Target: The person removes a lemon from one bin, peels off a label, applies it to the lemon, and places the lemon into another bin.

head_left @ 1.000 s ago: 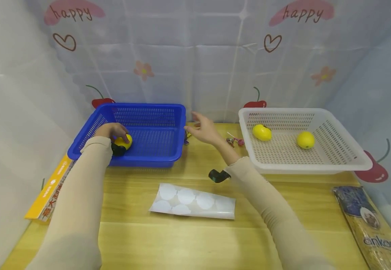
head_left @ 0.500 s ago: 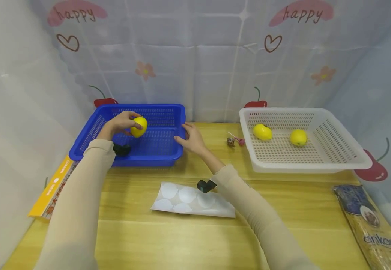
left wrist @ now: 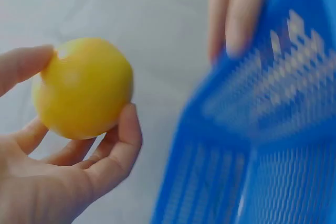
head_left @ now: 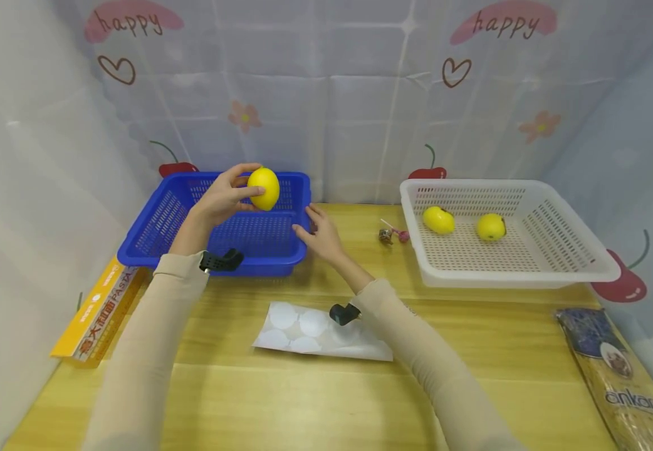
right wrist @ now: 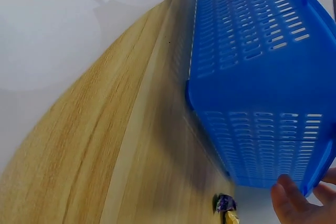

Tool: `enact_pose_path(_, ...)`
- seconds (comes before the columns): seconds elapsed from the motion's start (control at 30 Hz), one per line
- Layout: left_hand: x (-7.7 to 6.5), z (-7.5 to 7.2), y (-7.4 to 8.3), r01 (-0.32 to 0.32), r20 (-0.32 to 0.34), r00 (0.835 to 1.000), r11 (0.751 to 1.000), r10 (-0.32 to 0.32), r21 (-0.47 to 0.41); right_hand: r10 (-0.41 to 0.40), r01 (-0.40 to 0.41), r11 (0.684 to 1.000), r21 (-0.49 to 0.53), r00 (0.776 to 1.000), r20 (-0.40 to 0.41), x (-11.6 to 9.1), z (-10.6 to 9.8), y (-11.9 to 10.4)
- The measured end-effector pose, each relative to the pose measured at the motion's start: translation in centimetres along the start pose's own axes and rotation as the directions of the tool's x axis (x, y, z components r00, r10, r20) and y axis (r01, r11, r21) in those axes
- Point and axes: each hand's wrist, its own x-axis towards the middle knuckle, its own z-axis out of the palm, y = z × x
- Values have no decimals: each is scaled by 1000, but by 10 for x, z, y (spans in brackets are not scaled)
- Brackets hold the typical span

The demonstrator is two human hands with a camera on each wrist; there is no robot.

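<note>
Yellow fruit (head_left: 266,190) is up in the air just left of centre in the frame. Behind everything, a printed curtain (head_left: 360,138) fills the upper half, and a wood-grained surface (head_left: 281,401) takes the lower half. On it stand a white basket (head_left: 507,279) at right and a blue basket (head_left: 272,263) at left; the raised fruit shows against the blue one's back wall, and the left wrist view has a gap between the two. A packet (head_left: 614,376) lies at lower right, a pasta box (head_left: 92,313) at lower left, a sheet of white rounds (head_left: 298,326) at lower centre.

The left grip (head_left: 222,197) holds the fruit between thumb and bent fingers. The right grip (head_left: 324,237) is by the blue basket's right edge, fingers loosely extended, seemingly touching the rim.

Inside the white basket rest a left-hand fruit (head_left: 438,220) and a middle fruit (head_left: 491,227), apart. For the raised one, picking up looks done and setting down is yet to do; whether the left arm hides more fruit I cannot tell.

Smallest are two lollipops (head_left: 402,236) just beside the white basket and, in the right wrist view, a wrapped sweet (right wrist: 227,203) near the blue one.
</note>
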Motion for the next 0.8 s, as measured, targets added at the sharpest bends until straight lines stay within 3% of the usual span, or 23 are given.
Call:
enact_pose_path(0.17,-20,30,6,-116,45,991,977,125,-178,0,-1,999,35,1000,20,-3,-4,3)
enact_pose_path(0.37,-38,62,1,-144,129,976,967,174,-211,42,-49,996,80,996,84,-26,-29,7)
enact_pose_path(0.47,-43,77,-7,-138,168,972,977,165,-162,51,-60,997,56,987,150,-48,-48,9)
enact_pose_path(0.6,-47,96,-23,-154,231,960,988,155,-24,39,-38,999,-7,976,216,-83,-75,11)
enact_pose_path(0.8,-44,124,-46,-251,335,926,947,175,198,41,-25,997,-67,968,246,-136,-108,22)
